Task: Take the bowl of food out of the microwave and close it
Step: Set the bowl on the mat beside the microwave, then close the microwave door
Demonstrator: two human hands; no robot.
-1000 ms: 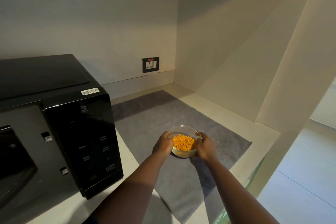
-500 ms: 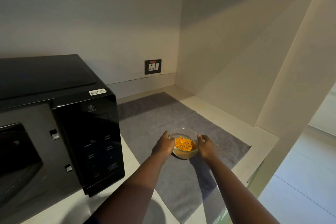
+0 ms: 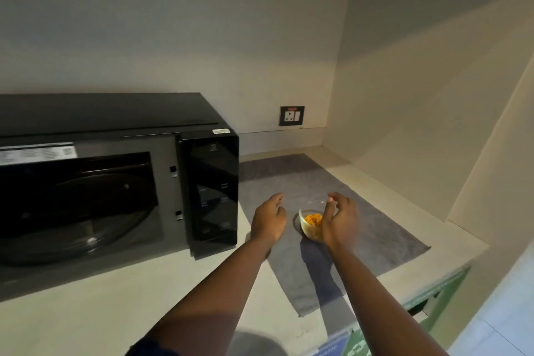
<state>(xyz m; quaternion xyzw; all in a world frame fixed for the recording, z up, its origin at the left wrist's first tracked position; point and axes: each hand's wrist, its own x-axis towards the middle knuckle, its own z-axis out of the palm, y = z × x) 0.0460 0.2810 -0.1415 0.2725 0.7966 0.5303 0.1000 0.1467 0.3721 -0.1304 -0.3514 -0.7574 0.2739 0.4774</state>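
**Bowl set down; open microwave lies to the left, nearer the left hand**

Left hand [image 3: 268, 221]: fingers loosely curled, holding nothing, clear of the bowl with a visible strip of mat between them. Right hand [image 3: 339, 222]: fingers [image 3: 332, 200] spread and slack over the bowl's right rim; whether they touch the glass cannot be told, but they are not clamped on it.

Bowl [image 3: 310, 221]: a small clear glass one with orange food inside, upright on the grey mat [image 3: 375, 228], between the two hands and partly hidden behind the right one. It is out of the oven and stands just right of the control panel [image 3: 212, 191].

Microwave [image 3: 109, 176]: black, on the counter [image 3: 86, 306] to the left of both hands. The cavity stands open, glass turntable [image 3: 95, 211] exposed. The door itself is not in view; it presumably hangs off the left edge of the picture.

Judgement: removal looks complete and closing is outstanding. The remaining move runs leftward across the front of the oven, and the left hand is the nearer and unencumbered one. The right hand must lift away without catching the rim, or the light bowl may tip.
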